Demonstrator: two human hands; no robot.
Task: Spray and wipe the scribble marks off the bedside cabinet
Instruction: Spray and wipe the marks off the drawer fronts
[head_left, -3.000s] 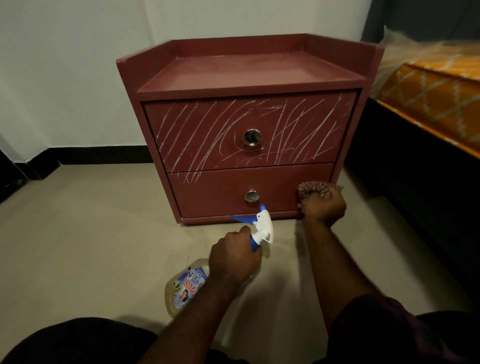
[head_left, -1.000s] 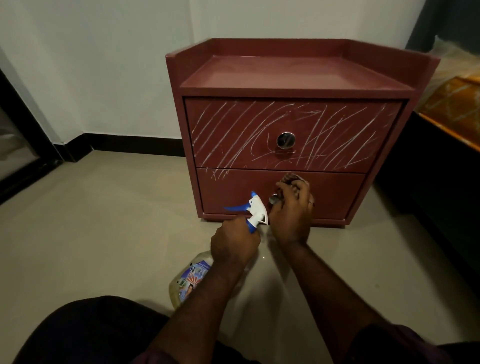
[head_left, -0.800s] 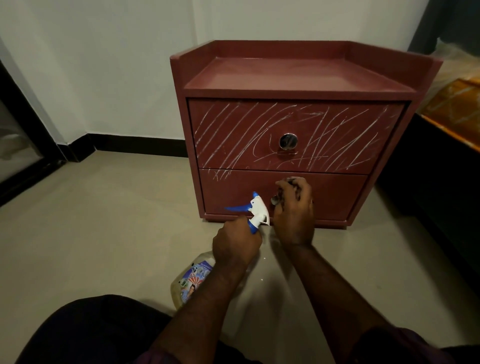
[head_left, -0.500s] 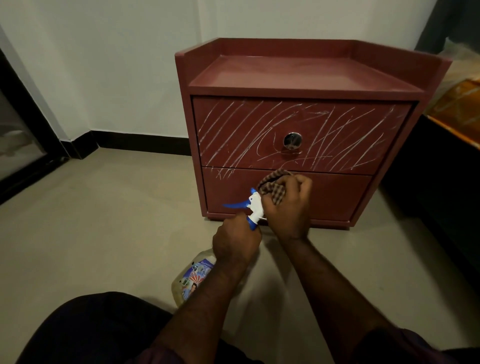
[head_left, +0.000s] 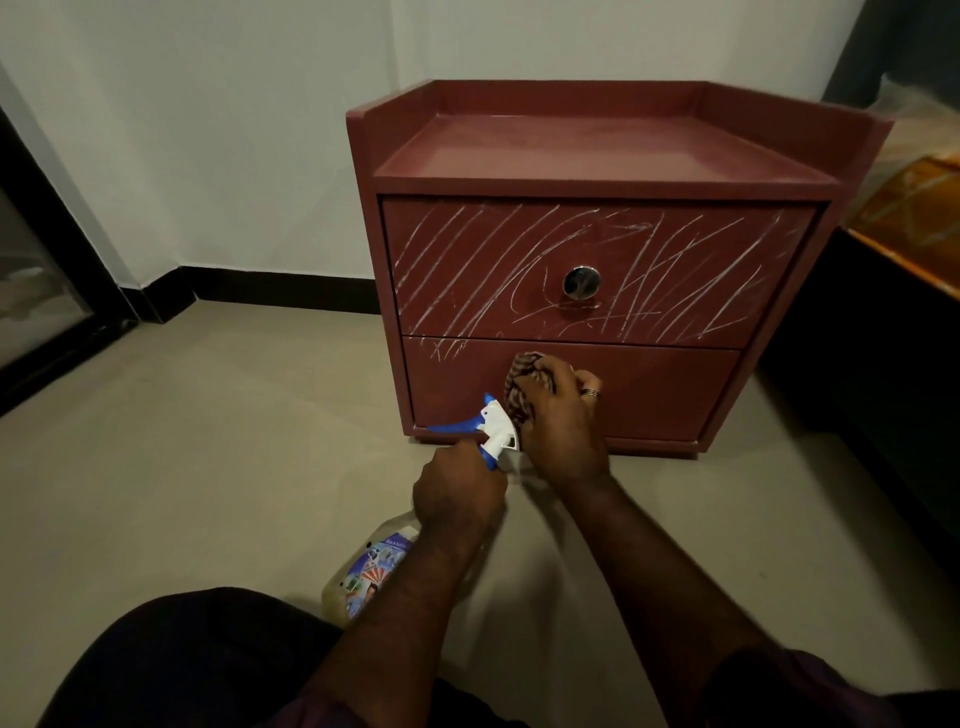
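Head view: my right hand (head_left: 558, 421) clenches cloth (head_left: 522, 384) against lower drawer front (head_left: 665, 389), ready for scrubbing. Few scribble marks (head_left: 439, 351) just up-left of it; most above, on upper drawer (head_left: 467, 260). Left hand (head_left: 457, 491) grips spray bottle (head_left: 374, 566) by neck, nozzle beside cloth, keeping it handy for next spray.

Head camera looks forward and down, close to the cabinet (head_left: 597, 270) front.
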